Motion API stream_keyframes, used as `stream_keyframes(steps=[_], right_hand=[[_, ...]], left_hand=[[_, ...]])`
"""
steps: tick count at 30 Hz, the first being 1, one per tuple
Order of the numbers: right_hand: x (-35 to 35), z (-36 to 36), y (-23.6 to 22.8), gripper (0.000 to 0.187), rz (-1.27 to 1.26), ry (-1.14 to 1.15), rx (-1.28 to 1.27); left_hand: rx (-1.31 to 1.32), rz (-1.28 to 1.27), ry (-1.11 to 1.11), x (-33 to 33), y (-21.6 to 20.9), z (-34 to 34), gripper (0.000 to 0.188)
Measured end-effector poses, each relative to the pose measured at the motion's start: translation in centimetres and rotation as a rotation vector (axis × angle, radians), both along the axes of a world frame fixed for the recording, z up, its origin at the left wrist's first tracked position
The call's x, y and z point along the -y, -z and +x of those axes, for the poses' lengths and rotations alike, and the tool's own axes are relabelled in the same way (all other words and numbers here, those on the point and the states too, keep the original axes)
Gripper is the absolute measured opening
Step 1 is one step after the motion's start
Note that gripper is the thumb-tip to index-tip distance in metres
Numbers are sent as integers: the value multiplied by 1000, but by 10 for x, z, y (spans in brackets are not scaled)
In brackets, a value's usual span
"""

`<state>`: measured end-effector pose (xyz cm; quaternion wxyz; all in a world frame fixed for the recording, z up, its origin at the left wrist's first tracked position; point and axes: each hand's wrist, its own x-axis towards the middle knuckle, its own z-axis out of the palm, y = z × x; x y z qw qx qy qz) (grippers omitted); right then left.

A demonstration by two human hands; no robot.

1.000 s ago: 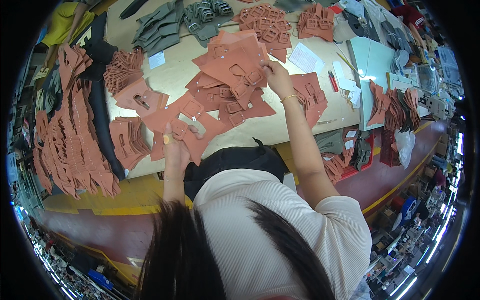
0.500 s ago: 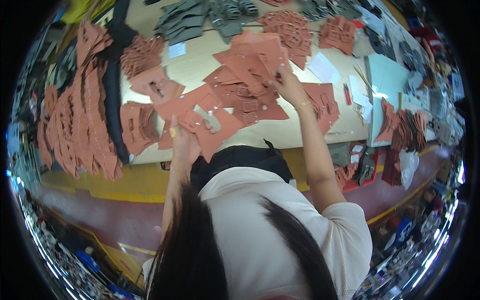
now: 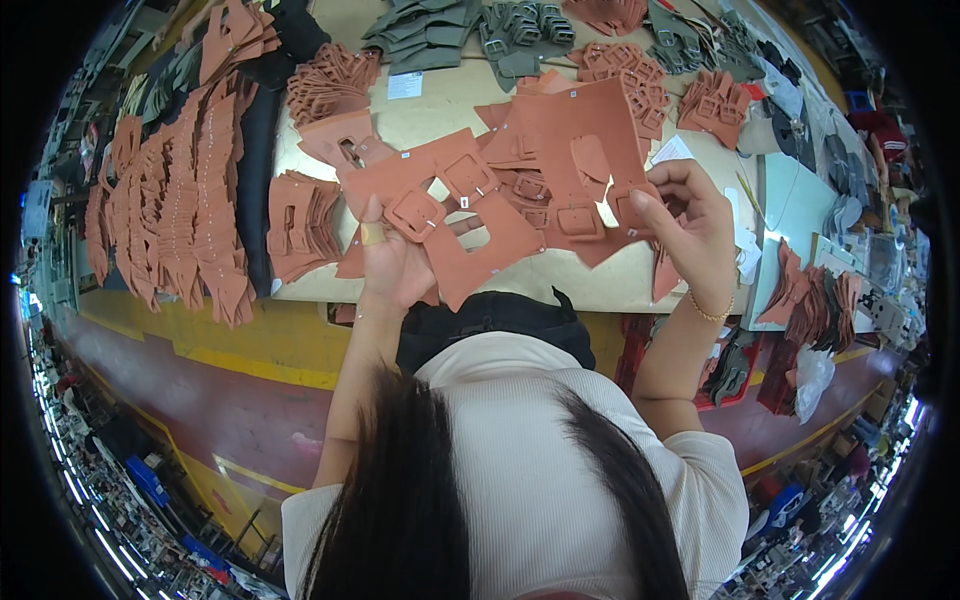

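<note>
My left hand [image 3: 393, 262] grips a terracotta cut-out piece with covered buckles [image 3: 490, 235], thumb on top and fingers underneath. A second terracotta piece with buckles [image 3: 580, 130] is raised to its right, pinched at the edge by my right hand [image 3: 692, 230]. The two pieces lie side by side, and their near edges appear to overlap. Small pale tags show on both. Behind them, more terracotta pieces [image 3: 500, 113] rest on the table, partly hidden.
Terracotta stacks [image 3: 300, 230] stand at the left, beside long rows of terracotta pieces [image 3: 180, 200]. Dark green pieces [image 3: 425, 35] and buckled terracotta piles [image 3: 715, 105] line the far side. A pale blue board [image 3: 785, 200] lies at the right, above a red crate [image 3: 735, 385].
My right hand has lifted a terracotta piece from the middle pile and drawn it nearer, beside the one in my left hand. The view has shifted slightly.
</note>
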<state>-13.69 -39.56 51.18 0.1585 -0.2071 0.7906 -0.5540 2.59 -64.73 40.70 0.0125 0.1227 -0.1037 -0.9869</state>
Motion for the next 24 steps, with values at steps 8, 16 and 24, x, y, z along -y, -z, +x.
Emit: stream_keyframes(steps=[8,16,24], right_hand=[[1,9,-8,14,-15,-95,48],[3,17,-23,14,77,-2,-2],[2,19,-23,13,76,-19,43]], left_hand=[[9,-85,12,-3,-21,7,79],[-8,-154,-5,-3,-20,12,76],[-30,-290,-48,-8,-33,15,82]])
